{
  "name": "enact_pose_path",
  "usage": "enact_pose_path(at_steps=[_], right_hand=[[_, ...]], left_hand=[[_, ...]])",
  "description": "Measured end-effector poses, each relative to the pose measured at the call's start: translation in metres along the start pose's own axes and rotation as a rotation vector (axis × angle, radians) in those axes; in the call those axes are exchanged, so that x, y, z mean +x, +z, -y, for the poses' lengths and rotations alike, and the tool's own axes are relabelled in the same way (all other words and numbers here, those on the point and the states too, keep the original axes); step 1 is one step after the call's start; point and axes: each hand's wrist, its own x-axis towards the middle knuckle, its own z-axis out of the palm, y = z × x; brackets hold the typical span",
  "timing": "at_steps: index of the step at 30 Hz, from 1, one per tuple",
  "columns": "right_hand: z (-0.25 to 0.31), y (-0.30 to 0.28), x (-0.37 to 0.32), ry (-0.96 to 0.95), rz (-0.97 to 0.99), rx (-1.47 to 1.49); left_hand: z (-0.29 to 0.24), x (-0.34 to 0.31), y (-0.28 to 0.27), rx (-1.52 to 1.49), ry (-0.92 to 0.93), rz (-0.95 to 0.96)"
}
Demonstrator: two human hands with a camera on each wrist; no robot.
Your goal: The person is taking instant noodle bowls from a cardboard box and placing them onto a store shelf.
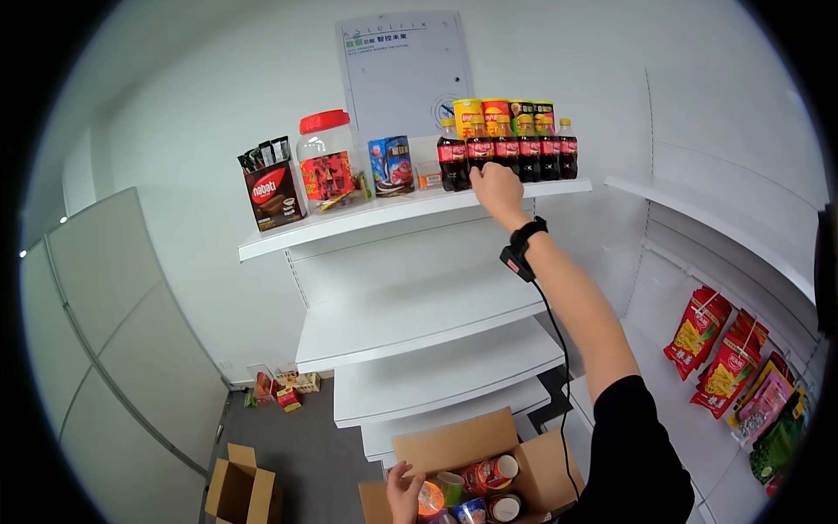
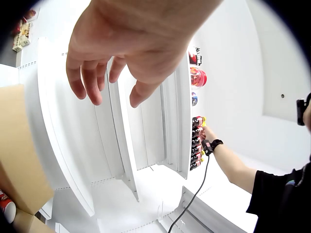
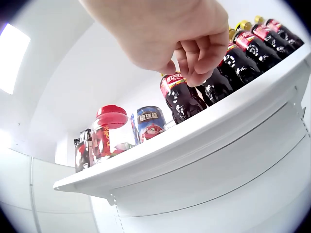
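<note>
A row of cola bottles (image 1: 528, 150) with yellow caps and red labels stands upright along the right part of the top shelf (image 1: 384, 208). My right hand (image 1: 499, 190) is raised to the left part of this row, its fingers curled close against the cola bottles. In the right wrist view the hand (image 3: 180, 39) overlaps the upper parts of the two leftmost bottles; I cannot tell whether it grips one. Lower down, my left hand (image 1: 403, 493) hovers by the cardboard box (image 1: 458, 444), fingers loosely bent and holding nothing, as the left wrist view also shows.
Several canisters (image 1: 489, 474) fill the box. Left on the shelf are a nabati box (image 1: 275, 196), a red-lidded jar (image 1: 323, 162) and a blue pack (image 1: 391, 166); chip canisters (image 1: 496, 106) stand behind the bottles. Red snack bags (image 1: 698, 332) hang at right. A cable (image 1: 563, 367) trails from my right wrist.
</note>
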Motion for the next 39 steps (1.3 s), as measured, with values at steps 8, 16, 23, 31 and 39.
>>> enact_pose_path(at_steps=[8, 16, 23, 31, 39], right_hand=[[-0.047, -0.041, -0.083, 0.171, 0.245, 0.540], [-0.090, -0.063, -0.189, 0.523, 0.364, 0.823], [-0.135, -0.059, -0.295, 0.840, 0.464, 0.924], [-0.206, -0.032, -0.464, 1.348, 0.625, 0.871], [-0.241, -0.049, -0.613, 1.948, 0.459, 1.024]], left_hand=[[0.015, -0.004, -0.015, -0.120, -0.230, -0.076], [0.056, -0.010, -0.040, 0.027, -0.247, -0.068], [0.098, -0.028, -0.052, 0.024, -0.377, -0.057], [0.160, -0.046, -0.057, 0.123, -0.519, -0.013], [0.186, -0.065, -0.050, 0.342, -0.661, 0.073]])
